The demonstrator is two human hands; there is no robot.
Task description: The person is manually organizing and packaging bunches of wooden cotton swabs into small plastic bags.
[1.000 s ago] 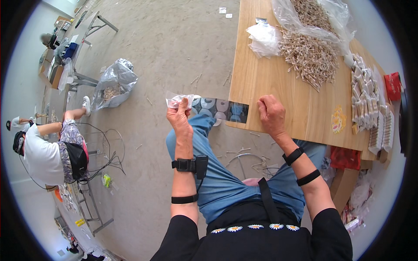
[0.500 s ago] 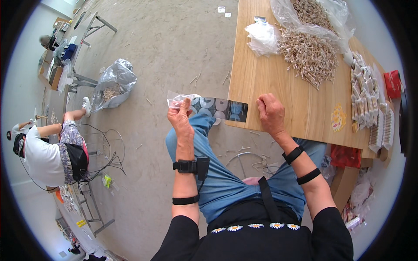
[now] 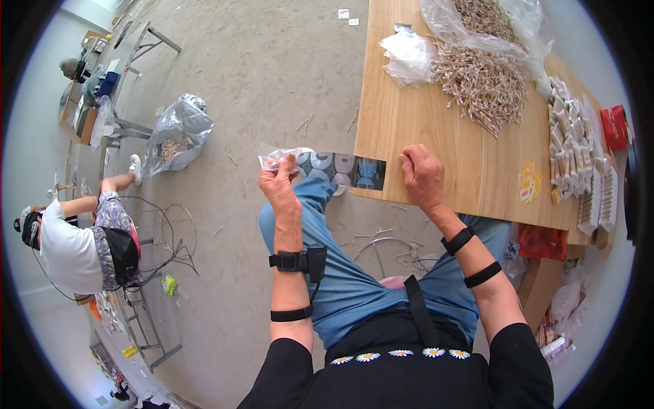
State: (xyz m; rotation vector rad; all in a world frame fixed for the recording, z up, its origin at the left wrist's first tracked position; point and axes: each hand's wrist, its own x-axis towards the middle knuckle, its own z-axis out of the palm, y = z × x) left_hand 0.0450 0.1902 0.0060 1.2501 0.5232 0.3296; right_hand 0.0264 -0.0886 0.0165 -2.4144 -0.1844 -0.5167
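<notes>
My left hand (image 3: 278,180) is closed, thumb against fingers, on one end of a long plastic packaging strip (image 3: 344,170). The strip is clear and crinkled at the hand and dark with pale round shapes farther along. Its far end reaches the left edge of the wooden table (image 3: 470,177). Near that end, my right hand (image 3: 424,178) rests at the table's near left part with curled fingers; whatever is inside them, if anything, is hidden. Beyond lie a heap of cotton swabs (image 3: 480,92), partly under a clear plastic bag (image 3: 446,20), and a stack of small clear bags (image 3: 409,58).
Bundled swab packs (image 3: 571,140) line the table's right side, near a red packet (image 3: 614,128) and a yellow sticker (image 3: 529,181). Loose swabs dot the floor (image 3: 272,75). A large plastic sack (image 3: 180,133) stands left; a person (image 3: 71,245) sits at another table.
Both hands and the strip stay almost still, with only a slight shift of the whole view. The seated person at left has moved an arm slightly.
</notes>
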